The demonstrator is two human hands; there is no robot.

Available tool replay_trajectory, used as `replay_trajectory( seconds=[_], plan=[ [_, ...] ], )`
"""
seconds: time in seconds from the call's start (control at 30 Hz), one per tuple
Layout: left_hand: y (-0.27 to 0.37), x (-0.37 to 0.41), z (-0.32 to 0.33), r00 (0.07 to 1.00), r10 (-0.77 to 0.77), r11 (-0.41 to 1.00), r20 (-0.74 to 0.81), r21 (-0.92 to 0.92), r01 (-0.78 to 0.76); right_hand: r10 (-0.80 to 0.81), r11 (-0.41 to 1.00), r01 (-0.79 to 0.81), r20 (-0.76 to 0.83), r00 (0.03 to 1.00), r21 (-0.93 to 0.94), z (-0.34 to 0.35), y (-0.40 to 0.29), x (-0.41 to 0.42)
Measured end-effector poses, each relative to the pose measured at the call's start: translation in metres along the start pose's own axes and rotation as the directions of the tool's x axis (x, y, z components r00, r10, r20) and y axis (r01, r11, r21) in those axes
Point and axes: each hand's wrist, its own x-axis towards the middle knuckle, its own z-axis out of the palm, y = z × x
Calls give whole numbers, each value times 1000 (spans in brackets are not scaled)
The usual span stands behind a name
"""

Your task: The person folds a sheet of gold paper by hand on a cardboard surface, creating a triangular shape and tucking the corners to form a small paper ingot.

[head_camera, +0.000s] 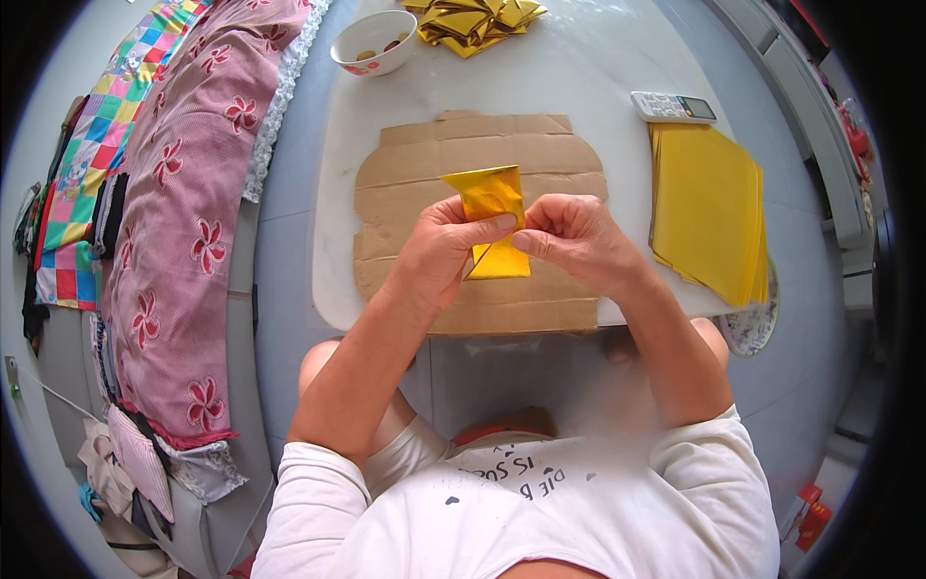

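A folded piece of gold foil paper (499, 195) is held upright over the cardboard, its top edge spreading to a point at the left. My left hand (438, 250) grips its left side, thumb lying across the front and the fingers behind. On the right edge, my right hand (582, 235) pinches the paper between thumb and curled fingers. Beneath both hands lies a flattened sheet of brown cardboard (405, 166) with creases and uneven edges. To the right rests a stack of flat gold paper sheets (709, 210). A pile of folded gold foil pieces (474, 25) sits at the far side.
The white table (600, 76) has rounded corners. A white bowl (391, 64) with a few small brownish items stands at the far left. A remote control (673, 108) lies at the stack's far end. Left of the table is a sofa with a pink flowered cover (181, 195).
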Motion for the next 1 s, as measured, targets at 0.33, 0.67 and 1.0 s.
replay_trajectory(
  seconds=[0.33, 0.67, 1.0],
  plan=[
    [-2, 0, 1, 1000, 27, 999, 0, -19, -27, 9, 1000, -9, -19, 1000, 24, -4, 1, 1],
    [2, -7, 9, 995, -94, 900, 38, 431, 69, -59, 989, 75, -126, 990, 125, -7, -4, 3],
    [2, -6, 9, 986, -157, 932, 48, 338, 131, -35, 991, 53, -153, 988, 120, -1, -5, 1]
  ],
)
